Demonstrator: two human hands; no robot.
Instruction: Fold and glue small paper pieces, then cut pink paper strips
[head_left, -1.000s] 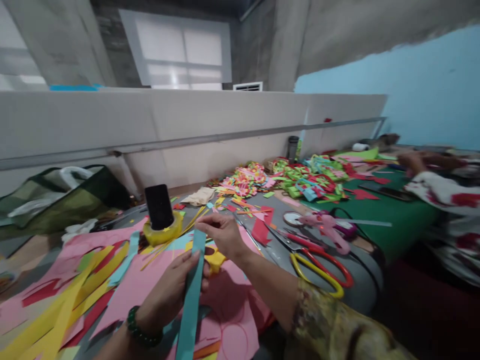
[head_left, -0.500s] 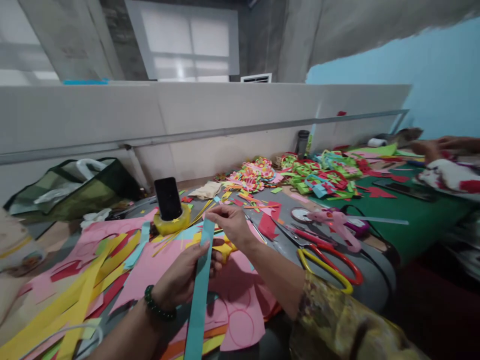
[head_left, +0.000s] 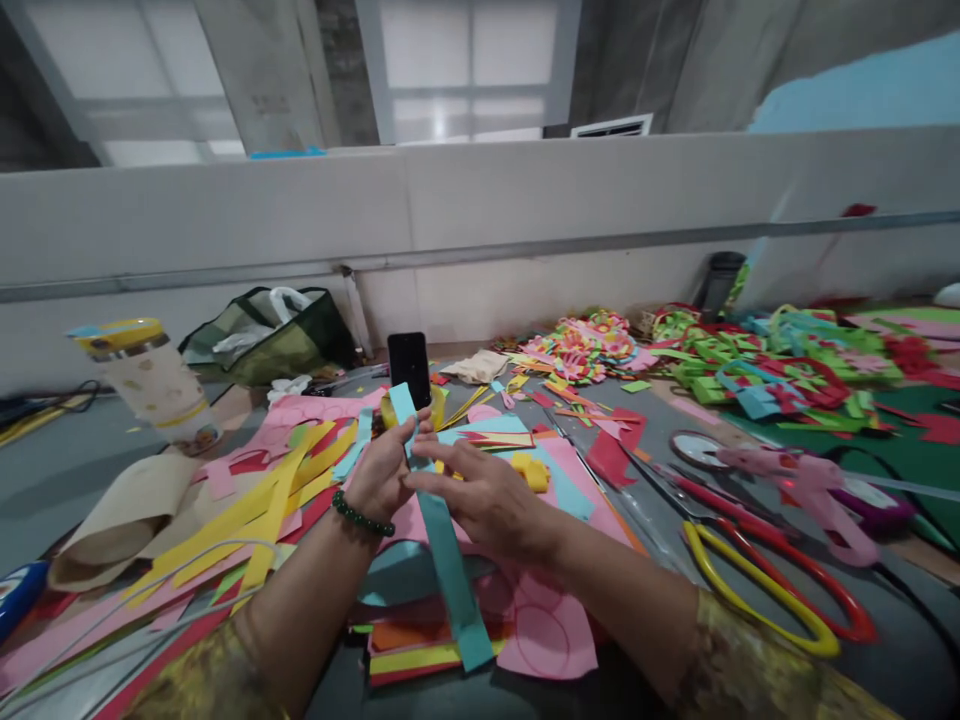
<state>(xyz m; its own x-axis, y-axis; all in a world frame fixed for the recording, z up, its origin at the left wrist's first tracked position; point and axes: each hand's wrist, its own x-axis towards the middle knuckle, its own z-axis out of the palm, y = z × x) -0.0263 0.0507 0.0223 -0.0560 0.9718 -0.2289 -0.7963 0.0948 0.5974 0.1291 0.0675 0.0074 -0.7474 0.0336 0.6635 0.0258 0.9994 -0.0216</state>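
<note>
A long light-blue felt strip (head_left: 448, 560) runs upward from the front of the table. My left hand (head_left: 384, 462), wearing a dark green bead bracelet, grips it near its upper end, which sticks up above the fingers. My right hand (head_left: 491, 495) reaches across the strip, its fingers stretched out and apart against it beside my left fingers. Below lie pink felt pieces (head_left: 544, 630) with drawn circles, and stacked orange and yellow strips (head_left: 420, 655). A small yellow felt piece (head_left: 531, 472) sits just beyond my right hand.
A phone (head_left: 409, 368) stands behind my hands. Yellow strips (head_left: 281, 495), a tumbler (head_left: 150, 385) and a green bag (head_left: 274, 335) are at left. Yellow-and-red-handled scissors (head_left: 765, 590), a pink glue gun (head_left: 806, 485) and felt flowers (head_left: 581, 345) are at right.
My view has turned left, bringing the tumbler into sight. My right hand has moved from pinching the strip's upper end to lying across it lower down. The strip now leans the other way.
</note>
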